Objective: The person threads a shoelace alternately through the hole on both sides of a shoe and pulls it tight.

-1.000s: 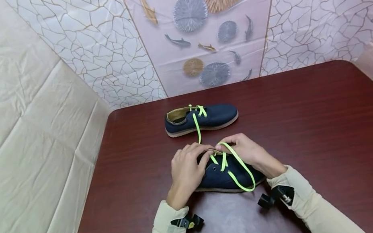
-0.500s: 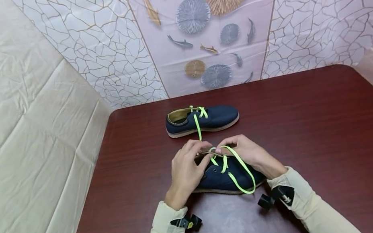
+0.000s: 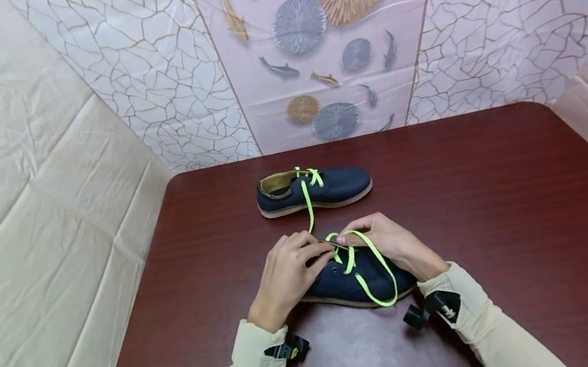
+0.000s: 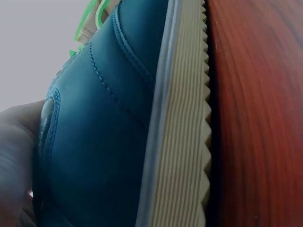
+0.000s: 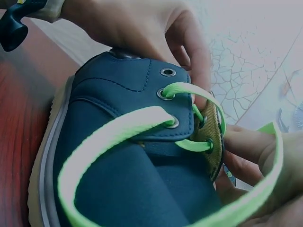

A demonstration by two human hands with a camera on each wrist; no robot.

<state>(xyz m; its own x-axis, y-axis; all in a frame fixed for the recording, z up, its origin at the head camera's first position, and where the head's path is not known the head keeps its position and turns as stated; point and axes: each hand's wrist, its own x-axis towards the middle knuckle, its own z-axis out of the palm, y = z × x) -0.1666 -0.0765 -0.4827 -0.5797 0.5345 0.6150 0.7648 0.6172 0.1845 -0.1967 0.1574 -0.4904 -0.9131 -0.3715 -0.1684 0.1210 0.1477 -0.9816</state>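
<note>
A dark blue shoe with a neon-yellow shoelace sits on the table, toe to the right. My right hand is at its far eyelet flap, thumb and fingers pinching the lace's end close to the flap. From there the lace arcs back to a near-side eyelet. My left hand bends over the shoe's opening, its thumb and finger closing at the tongue and flap; their tips are partly hidden. In the left wrist view, the shoe's side and ridged sole fill the middle.
A matching blue shoe stands behind on the brown table, its yellow lace hanging toward me. Patterned wall sheets rise at the table's back, with a pale sheet along the left.
My left hand has drawn slightly left and its fingers have curled in more. My right hand stays at the far flap with the lace, nearly unmoved.
</note>
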